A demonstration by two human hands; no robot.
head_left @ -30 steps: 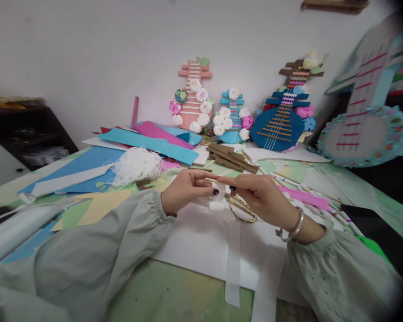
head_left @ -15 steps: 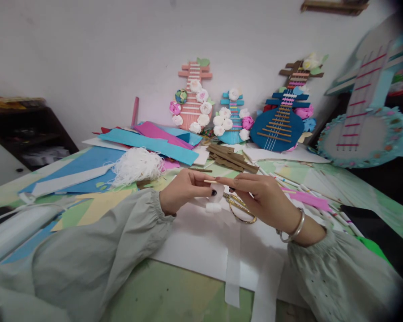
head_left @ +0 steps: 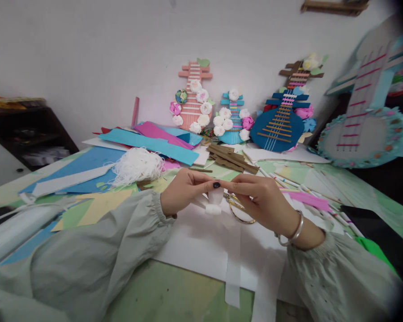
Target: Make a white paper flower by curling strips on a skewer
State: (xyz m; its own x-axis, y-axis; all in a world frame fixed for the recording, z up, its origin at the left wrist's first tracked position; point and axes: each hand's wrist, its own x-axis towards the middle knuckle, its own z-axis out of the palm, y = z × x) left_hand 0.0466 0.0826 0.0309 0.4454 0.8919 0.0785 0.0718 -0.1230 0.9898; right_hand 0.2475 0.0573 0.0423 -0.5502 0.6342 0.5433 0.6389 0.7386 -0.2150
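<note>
My left hand (head_left: 184, 190) is closed in a pinch, its dark-nailed thumb pressing on the top of a white paper strip (head_left: 216, 197). Close against it, the fingers of my right hand (head_left: 260, 194) pinch the same upper edge from the other side. The strip hangs below the fingertips, and its lower end curls into a small roll (head_left: 213, 209). Whatever lies between the fingertips is mostly covered. Gold-handled scissors (head_left: 242, 214) rest on white paper sheets (head_left: 195, 241), partly behind my right hand. Cut white strips (head_left: 233, 268) lie nearer to me.
A heap of white string (head_left: 137, 166) and coloured paper (head_left: 151, 145) lie at the left back. Brown strips (head_left: 231, 157) are in the middle. Flower-trimmed paper instruments (head_left: 278, 127) lean on the wall. A black phone (head_left: 372, 223) and several thin sticks (head_left: 322, 190) are at right.
My left thumb has moved up onto the top edge, and the thin pale stick seen between my fingers before is now covered. My fingertips have come together; the paper roll has barely moved.
</note>
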